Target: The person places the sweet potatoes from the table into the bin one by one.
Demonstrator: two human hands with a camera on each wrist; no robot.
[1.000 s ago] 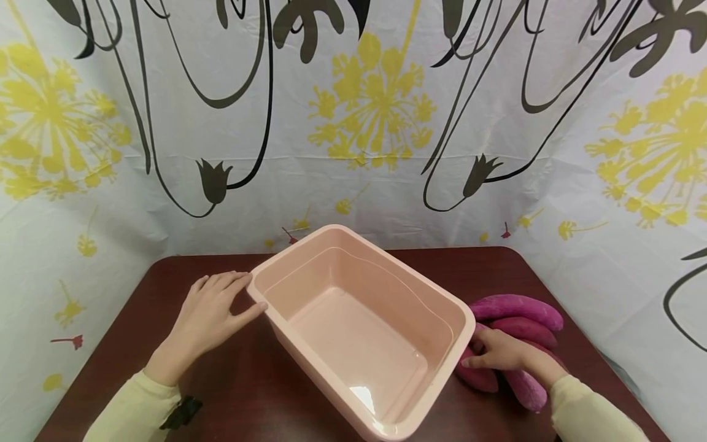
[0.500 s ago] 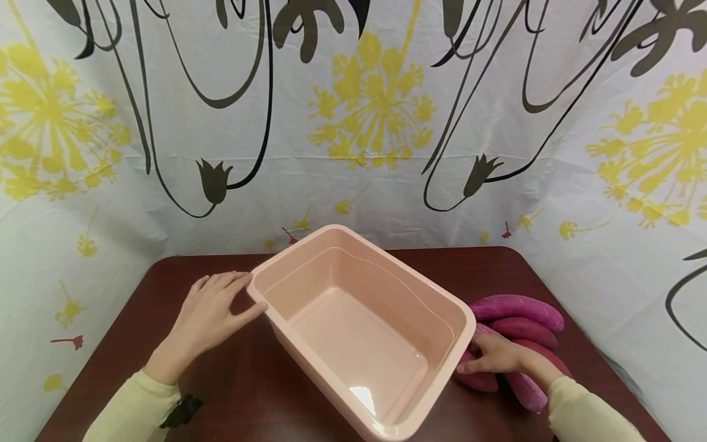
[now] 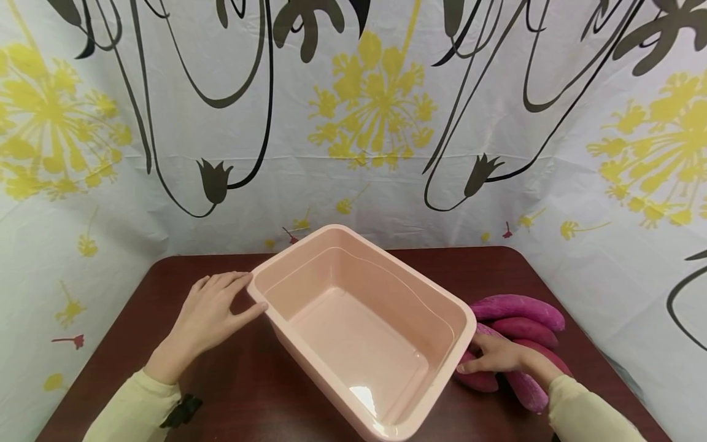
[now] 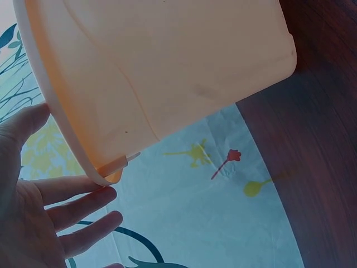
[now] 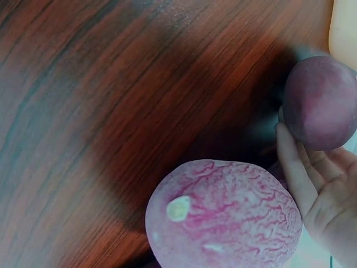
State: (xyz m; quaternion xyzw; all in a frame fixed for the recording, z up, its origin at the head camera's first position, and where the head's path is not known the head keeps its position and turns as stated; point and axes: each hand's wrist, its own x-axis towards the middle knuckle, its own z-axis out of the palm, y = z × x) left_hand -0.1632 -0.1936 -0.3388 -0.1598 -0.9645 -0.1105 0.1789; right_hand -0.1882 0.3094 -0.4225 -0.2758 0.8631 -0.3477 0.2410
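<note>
Two cream sleeves [image 3: 591,410] come in low, at 8 and 4 o'clock in the head view. Nearest among the produce is a wrinkled pink sweet potato [image 3: 526,391], to judge by its skin; it runs from 11 to 5 o'clock, and the right hand [image 3: 499,355] lies across it. At 7 o'clock from that hand, and touching it, is a maroon sweet potato [image 3: 479,382]. Thumb and fingers reach about this one, but their tips are lost behind it in the right wrist view, so I cannot tell whether they have closed on it; its long axis is too covered to read.

What counts most is the peach basin [image 3: 353,337]: it stands at 9 o'clock from the right hand, rim just beside the fingers, long axis from 10 to 4 o'clock. The right hand is much the nearer to all the produce. At the basin's 10 o'clock corner, the left hand [image 3: 207,313] touches the rim with loosely spread fingers, clasping nothing.

Farther off, at 1 o'clock from the right hand, a long magenta sweet potato [image 3: 517,309] lies roughly 9 to 3. Beyond the dark wooden table [image 3: 226,393] hangs a flower-printed curtain [image 3: 309,132].
</note>
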